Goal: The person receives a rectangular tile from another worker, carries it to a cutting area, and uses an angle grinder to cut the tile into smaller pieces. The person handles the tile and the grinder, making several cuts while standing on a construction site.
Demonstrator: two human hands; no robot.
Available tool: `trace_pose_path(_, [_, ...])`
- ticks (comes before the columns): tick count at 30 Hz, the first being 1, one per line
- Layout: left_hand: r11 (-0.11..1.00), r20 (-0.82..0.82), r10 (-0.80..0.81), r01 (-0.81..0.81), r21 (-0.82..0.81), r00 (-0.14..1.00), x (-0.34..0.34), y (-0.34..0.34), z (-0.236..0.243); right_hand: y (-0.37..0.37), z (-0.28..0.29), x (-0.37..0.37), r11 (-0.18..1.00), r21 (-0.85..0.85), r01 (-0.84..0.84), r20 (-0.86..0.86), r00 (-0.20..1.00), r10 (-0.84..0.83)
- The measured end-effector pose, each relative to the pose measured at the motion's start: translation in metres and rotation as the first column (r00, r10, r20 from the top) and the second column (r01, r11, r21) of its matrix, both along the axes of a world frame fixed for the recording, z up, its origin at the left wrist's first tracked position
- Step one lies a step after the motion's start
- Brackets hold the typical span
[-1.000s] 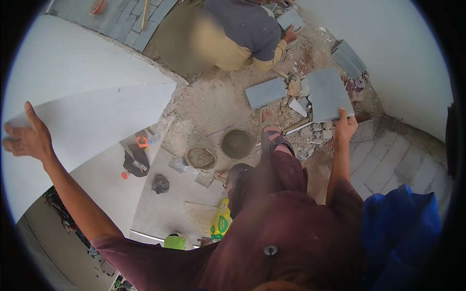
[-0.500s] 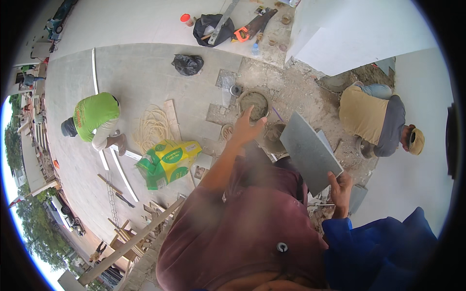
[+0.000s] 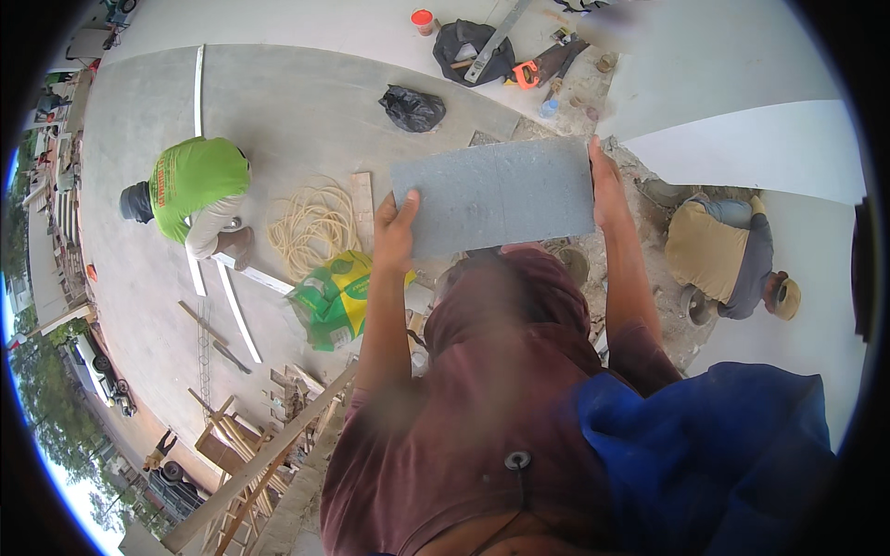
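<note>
Head view: a blue-grey slab (image 3: 491, 196) is lying across the space before the wearer's maroon shirt (image 3: 464, 408), its broad face turned toward the camera and its long sides running from left to right. The left grip (image 3: 396, 232) is pinching the left end, with the thumb resting over the face. The right grip (image 3: 604, 190) is clasping the opposite end, with the fingers lying along the edge; how far they are reaching beneath is hidden. The two ends are probably being held in this way to share the weight and stop the slab tipping.

Beyond the slab, a black plastic bag (image 3: 412, 108) is resting on the concrete floor (image 3: 306, 120). Farther off, a dark tool bag (image 3: 454, 46) and an orange-handled saw (image 3: 556, 63) are lying near each other, perhaps grouped for easy reach. A round tub (image 3: 572, 264) is showing only in part behind the slab.

To the left, a pale coil (image 3: 311, 232) is lying near a green-and-yellow sack (image 3: 334, 301), and a co-worker in a green shirt (image 3: 199, 181) is bending low beside white strips (image 3: 239, 310). To the right, a second co-worker in a tan-and-grey top (image 3: 721, 250) is crouching near the wall (image 3: 788, 352), apparently to work close to the ground.
</note>
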State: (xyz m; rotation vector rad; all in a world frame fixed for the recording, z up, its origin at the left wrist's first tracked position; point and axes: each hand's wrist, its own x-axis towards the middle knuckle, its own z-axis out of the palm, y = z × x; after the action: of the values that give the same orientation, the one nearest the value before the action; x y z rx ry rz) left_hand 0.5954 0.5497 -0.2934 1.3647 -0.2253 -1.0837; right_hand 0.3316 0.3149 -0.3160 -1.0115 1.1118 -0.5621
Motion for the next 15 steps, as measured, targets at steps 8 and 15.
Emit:
trace_pose_path(8, [0.935,-0.09,0.282,-0.253,0.247,0.955,0.143,-0.056,-0.007,-0.087,-0.026,0.191,0.975,0.155,-0.158,0.204,0.971,0.124])
trace_pose_path(15, [0.835,-0.072,0.445,-0.384,0.394,0.893,0.275,-0.048,0.013,-0.124,0.006,0.394,0.891,0.24,-0.385,0.099,0.923,0.372])
